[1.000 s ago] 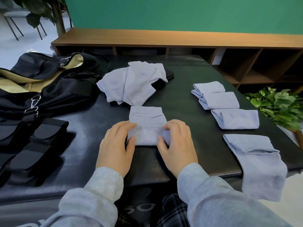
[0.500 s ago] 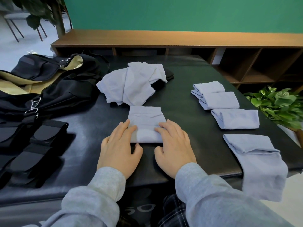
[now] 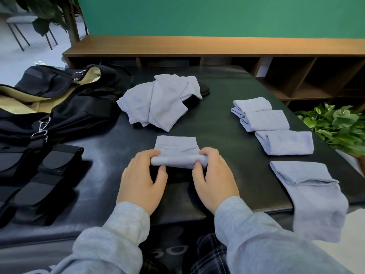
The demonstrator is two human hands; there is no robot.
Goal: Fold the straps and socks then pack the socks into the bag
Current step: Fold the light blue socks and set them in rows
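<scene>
Midway through a fold, a person's left hand (image 3: 141, 180) and right hand (image 3: 214, 178) each pinch an end of the rolled near edge of a pale lilac cotton sock (image 3: 176, 151), lying near the black padded surface's (image 3: 217, 119) front edge. Finished folded socks (image 3: 264, 120) line the right edge, apparently kept apart from the unfolded heap (image 3: 158, 101) beside the open black bag (image 3: 49, 107) at the left.

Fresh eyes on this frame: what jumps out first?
Both hands, left hand and right hand, pinch the near edge of a pale blue sock at the table's centre front. Folded socks line the right side; an unfolded pile lies behind, the open black bag far left.
</scene>
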